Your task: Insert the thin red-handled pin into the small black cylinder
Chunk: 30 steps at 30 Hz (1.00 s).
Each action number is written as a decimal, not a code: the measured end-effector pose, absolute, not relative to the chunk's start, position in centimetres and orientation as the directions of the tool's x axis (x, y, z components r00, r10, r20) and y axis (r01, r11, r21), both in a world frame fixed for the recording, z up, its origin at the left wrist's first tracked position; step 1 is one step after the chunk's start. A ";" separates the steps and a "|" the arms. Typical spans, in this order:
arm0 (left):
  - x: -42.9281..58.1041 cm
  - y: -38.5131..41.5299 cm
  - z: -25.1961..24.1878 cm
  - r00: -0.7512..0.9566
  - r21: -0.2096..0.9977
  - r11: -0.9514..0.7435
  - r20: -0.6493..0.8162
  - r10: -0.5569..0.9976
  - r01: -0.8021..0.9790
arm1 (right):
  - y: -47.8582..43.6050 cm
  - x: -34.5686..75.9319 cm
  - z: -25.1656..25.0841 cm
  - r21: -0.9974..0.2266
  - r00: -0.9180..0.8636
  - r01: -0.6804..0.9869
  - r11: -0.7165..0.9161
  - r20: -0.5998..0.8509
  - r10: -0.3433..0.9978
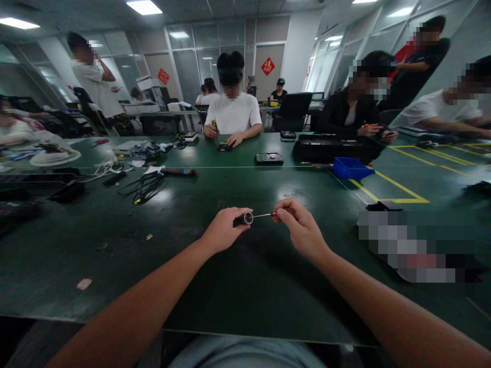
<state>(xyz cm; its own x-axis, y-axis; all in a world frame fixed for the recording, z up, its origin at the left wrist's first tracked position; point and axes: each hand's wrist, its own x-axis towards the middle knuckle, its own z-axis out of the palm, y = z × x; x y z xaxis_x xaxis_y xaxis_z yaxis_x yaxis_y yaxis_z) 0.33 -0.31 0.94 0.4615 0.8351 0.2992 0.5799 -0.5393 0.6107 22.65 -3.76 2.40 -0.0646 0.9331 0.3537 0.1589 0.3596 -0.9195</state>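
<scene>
Forearms out over table; left hand clamped on small black cylinder, right hand pinching thin screwdriver, tip at cylinder's end. Likely mid-screwing; calls for steady, in-line pressure.

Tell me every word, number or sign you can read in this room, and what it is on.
"福": on the red diamond sign on the far wall.
The second red diamond sign, further left: too blurred to read.
The small black cylinder in the left hand and the thin tool in the right hand: no lettering shows.
Things on the green table: too small to read.
</scene>
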 end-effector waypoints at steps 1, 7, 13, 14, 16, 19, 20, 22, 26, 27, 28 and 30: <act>0.3 -0.3 0.9 0.466 0.608 -0.544 0.301 0.832 0.579 | -3.7 22.6 2.5 -0.915 -0.077 0.159 0.370 0.362 0.929; 0.3 -0.2 0.6 0.486 0.606 -0.553 0.293 0.823 0.572 | -3.8 22.5 2.8 -0.914 -0.069 0.233 0.332 0.325 0.943; 0.4 -0.3 0.8 0.469 0.620 -0.539 0.293 0.833 0.571 | -3.8 22.4 2.5 -0.933 0.000 0.094 0.347 0.348 0.937; 0.4 -0.3 0.8 0.469 0.620 -0.539 0.292 0.833 0.570 | -3.7 22.4 2.4 -0.932 -0.001 0.091 0.351 0.353 0.936; 0.5 -0.4 0.8 0.472 0.623 -0.540 0.293 0.832 0.566 | -3.6 22.4 2.4 -0.936 0.008 0.071 0.346 0.347 0.938; 0.4 -0.4 0.8 0.480 0.615 -0.562 0.316 0.819 0.553 | -3.1 22.4 2.4 -0.964 0.059 -0.038 0.265 0.262 0.963; 0.4 -0.4 0.8 0.484 0.607 -0.573 0.327 0.811 0.550 | -2.9 22.4 2.4 -0.973 0.070 -0.099 0.208 0.202 0.977; 0.4 -0.4 1.0 0.495 0.587 -0.594 0.343 0.798 0.551 | -2.5 22.6 2.3 -0.970 0.052 -0.232 0.065 0.055 0.997; 0.4 -0.4 1.1 0.503 0.571 -0.598 0.338 0.796 0.563 | -2.0 22.8 2.0 -0.933 0.036 -0.357 -0.038 -0.054 0.998; 0.4 -0.4 1.1 0.502 0.570 -0.594 0.332 0.799 0.568 | -2.0 22.8 1.9 -0.938 0.064 -0.347 -0.002 -0.026 0.998; 0.4 -0.4 1.1 0.499 0.570 -0.588 0.326 0.803 0.573 | -2.0 22.8 1.7 -0.946 0.097 -0.322 0.046 0.015 0.995; 0.4 -0.3 1.1 0.492 0.570 -0.578 0.318 0.810 0.584 | -2.1 22.7 1.4 -0.960 0.136 -0.245 0.135 0.104 0.985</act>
